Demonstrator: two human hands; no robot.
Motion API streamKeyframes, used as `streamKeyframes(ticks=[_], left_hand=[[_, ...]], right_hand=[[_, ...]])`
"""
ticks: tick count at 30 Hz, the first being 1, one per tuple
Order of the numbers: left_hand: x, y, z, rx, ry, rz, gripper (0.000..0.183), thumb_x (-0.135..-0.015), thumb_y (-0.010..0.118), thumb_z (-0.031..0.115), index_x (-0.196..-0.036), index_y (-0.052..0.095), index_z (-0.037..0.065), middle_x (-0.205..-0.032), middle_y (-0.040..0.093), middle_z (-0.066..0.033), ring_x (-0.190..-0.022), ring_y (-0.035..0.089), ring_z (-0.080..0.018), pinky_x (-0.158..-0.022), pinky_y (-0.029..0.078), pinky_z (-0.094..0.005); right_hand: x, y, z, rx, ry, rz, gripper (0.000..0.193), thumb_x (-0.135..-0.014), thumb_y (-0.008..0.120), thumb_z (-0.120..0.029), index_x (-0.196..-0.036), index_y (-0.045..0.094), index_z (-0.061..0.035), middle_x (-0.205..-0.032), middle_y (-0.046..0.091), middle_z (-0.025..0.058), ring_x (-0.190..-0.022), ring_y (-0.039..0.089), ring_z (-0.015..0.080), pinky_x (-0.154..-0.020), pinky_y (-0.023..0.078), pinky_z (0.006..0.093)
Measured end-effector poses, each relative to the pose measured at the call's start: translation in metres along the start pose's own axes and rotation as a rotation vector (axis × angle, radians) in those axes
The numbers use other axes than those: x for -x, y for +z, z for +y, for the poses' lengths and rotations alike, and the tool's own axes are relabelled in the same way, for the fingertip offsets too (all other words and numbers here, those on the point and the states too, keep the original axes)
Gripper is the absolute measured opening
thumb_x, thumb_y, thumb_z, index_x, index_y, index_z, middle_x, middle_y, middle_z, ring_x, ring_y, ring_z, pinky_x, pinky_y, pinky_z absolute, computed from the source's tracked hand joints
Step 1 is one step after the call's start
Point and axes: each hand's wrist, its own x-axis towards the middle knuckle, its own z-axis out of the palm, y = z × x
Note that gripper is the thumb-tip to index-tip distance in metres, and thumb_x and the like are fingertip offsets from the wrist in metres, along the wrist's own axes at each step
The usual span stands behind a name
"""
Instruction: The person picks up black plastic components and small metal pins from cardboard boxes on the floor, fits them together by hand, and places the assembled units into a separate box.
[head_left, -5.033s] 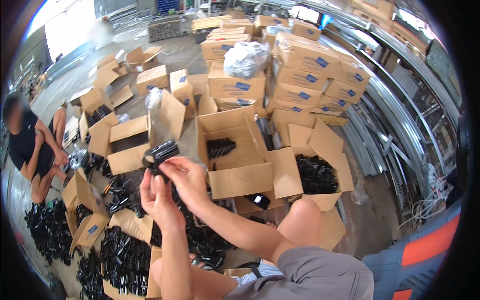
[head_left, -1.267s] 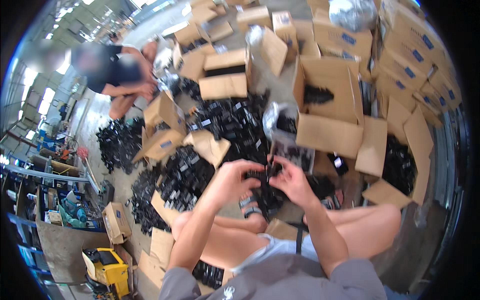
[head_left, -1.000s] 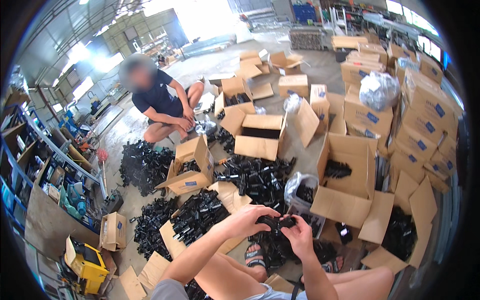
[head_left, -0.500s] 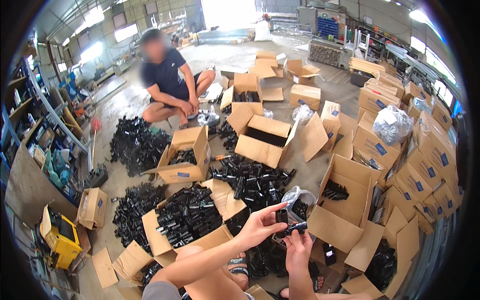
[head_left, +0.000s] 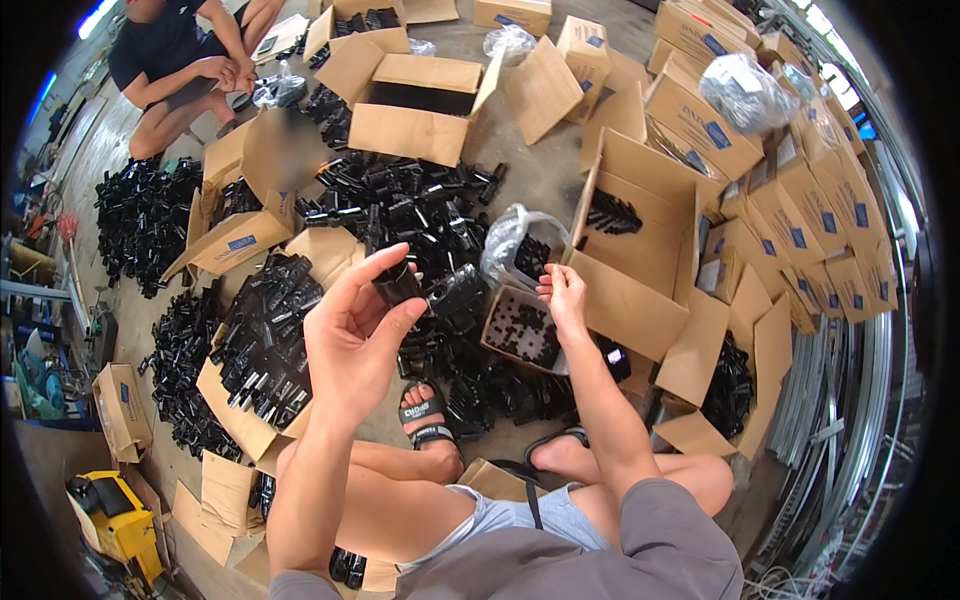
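My left hand (head_left: 352, 335) grips a black tubular fitting (head_left: 398, 284) between thumb and fingers, over the heap of similar pieces. A shiny black tube end (head_left: 455, 290) shows just right of it; whether it is joined to the held fitting I cannot tell. Apart from it, my right hand (head_left: 564, 300) is closed, its fingertips curled together above the edge of a small carton (head_left: 500, 345) containing small black parts (head_left: 522, 328). What those fingers pinch, if anything, is too small to make out. A clear plastic bag (head_left: 505, 245) stands behind the small carton.
Loose black fittings (head_left: 400, 195) lie in heaps ahead. Open cartons hold more: one at left (head_left: 235, 395), one at right (head_left: 640, 290). Stacked cartons (head_left: 800, 230) and metal profiles (head_left: 830, 430) line the right side. Another person (head_left: 165, 55) squats at far left. A yellow machine (head_left: 115, 525) stands lower left.
My right hand has come off the fitting and moved right, to the small carton. The left hand keeps its hold. The view has tilted downward, bringing my legs and sandals in.
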Motion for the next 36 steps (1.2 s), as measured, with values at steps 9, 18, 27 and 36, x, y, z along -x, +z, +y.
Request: streamKeyframes(ticks=[9, 18, 27, 36], left_hand=[[-0.015, -0.010, 0.001, -0.170, 0.077, -0.035, 0.046, -0.090, 0.074, -0.007, -0.134, 0.065, 0.002, -0.117, 0.072, -0.0049, -0.096, 0.066, -0.0067, -0.079, 0.057, -0.0237], [-0.012, -0.015, 0.016, -0.252, -0.023, 0.020, 0.046, -0.090, 0.075, -0.002, -0.134, 0.067, 0.010, -0.105, 0.076, -0.0054, -0.087, 0.066, -0.0058, -0.078, 0.056, -0.0267], [-0.012, -0.015, 0.009, -0.175, -0.109, 0.007, 0.049, -0.090, 0.072, -0.009, -0.137, 0.061, 0.002, -0.120, 0.072, -0.0071, -0.100, 0.068, -0.0085, -0.088, 0.056, -0.0249], [-0.025, -0.006, 0.005, 0.245, -0.208, 0.144, 0.050, -0.095, 0.068, 0.003, -0.143, 0.052, 0.001, -0.118, 0.071, -0.0134, -0.109, 0.069, -0.0216, -0.091, 0.057, -0.0313]], right_hand=[[-0.129, 0.041, 0.076, 0.981, -0.069, -0.197, 0.041, -0.087, 0.069, -0.038, -0.114, 0.074, -0.0066, -0.121, 0.069, 0.0252, -0.120, 0.063, 0.0411, -0.101, 0.050, 0.0488], [-0.133, 0.080, 0.067, 1.108, 0.119, -0.246, 0.037, -0.093, 0.063, -0.028, -0.123, 0.072, -0.0077, -0.130, 0.066, 0.0251, -0.123, 0.063, 0.0396, -0.103, 0.052, 0.0492], [-0.135, 0.066, 0.097, 0.960, -0.110, -0.118, 0.025, -0.086, 0.071, -0.017, -0.107, 0.074, -0.0027, -0.112, 0.071, 0.0257, -0.110, 0.068, 0.0415, -0.093, 0.054, 0.0500], [0.015, 0.044, -0.036, 0.228, -0.468, 0.057, 0.022, -0.094, 0.065, -0.010, -0.112, 0.074, 0.0002, -0.108, 0.074, 0.0195, -0.099, 0.071, 0.0323, -0.089, 0.055, 0.0393]])
